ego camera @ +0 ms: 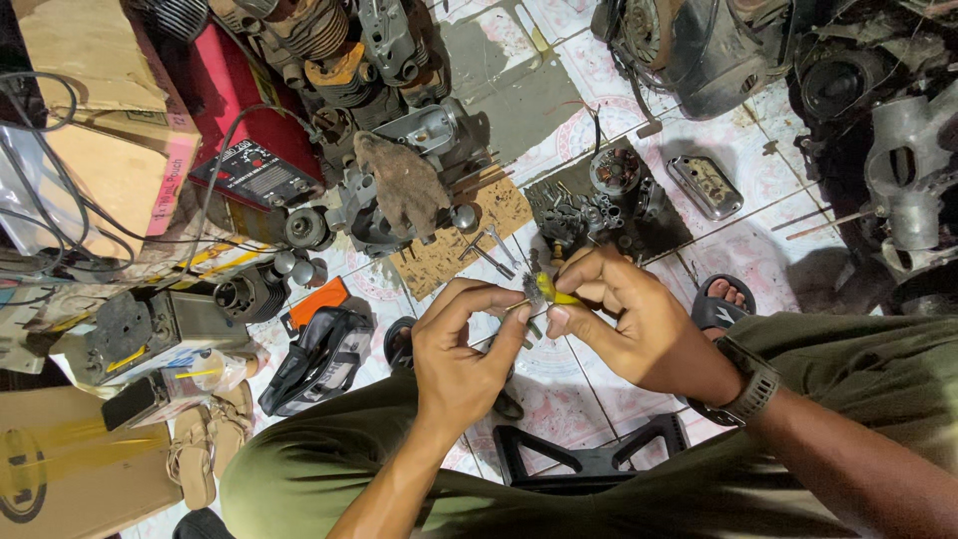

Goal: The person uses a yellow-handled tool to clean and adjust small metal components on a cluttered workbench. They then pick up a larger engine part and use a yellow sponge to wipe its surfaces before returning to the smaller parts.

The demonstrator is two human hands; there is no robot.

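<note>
Pinching yellow part (544,289), seemingly, left hand (461,349), right hand (629,314)

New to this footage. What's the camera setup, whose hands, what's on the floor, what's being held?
One camera, worn on the person's head, looks down. No robot: both bare hands belong to that person. The left hand and right hand, which has a watch on its wrist, together pinch a small yellow-handled tool or part; exactly what it is, I cannot tell. Below lies a tiled floor with engine parts, wrenches, a dark tray of small parts, a red machine and cardboard boxes.
</note>
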